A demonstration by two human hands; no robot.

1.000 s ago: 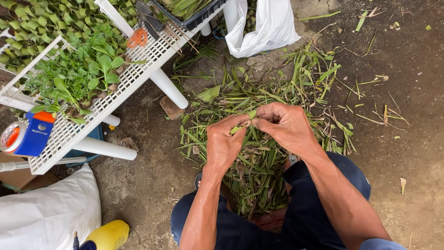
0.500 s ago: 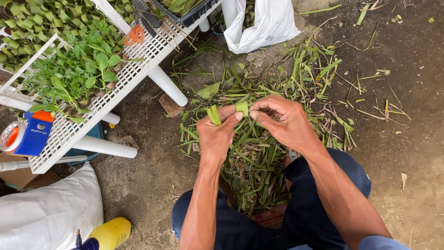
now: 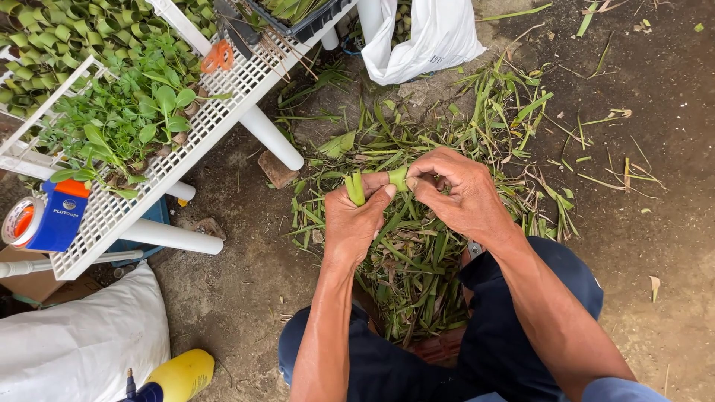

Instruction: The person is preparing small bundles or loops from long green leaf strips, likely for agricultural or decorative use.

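Bare packed dirt floor (image 3: 655, 223) lay underfoot, strewn with a heap of cut green leaves (image 3: 417, 253). Left of that heap stood a white grid counter (image 3: 223, 104) carrying leafy seedlings (image 3: 126, 126), folded leaf cups (image 3: 67, 37) and orange scissors (image 3: 217, 56). Above the heap sat a white plastic bag (image 3: 428, 37), its contents hidden. Over the heap, the left hand (image 3: 356, 219) was clamped on a folded leaf strip (image 3: 356, 187), and the right hand (image 3: 462, 195) pinched its other end.
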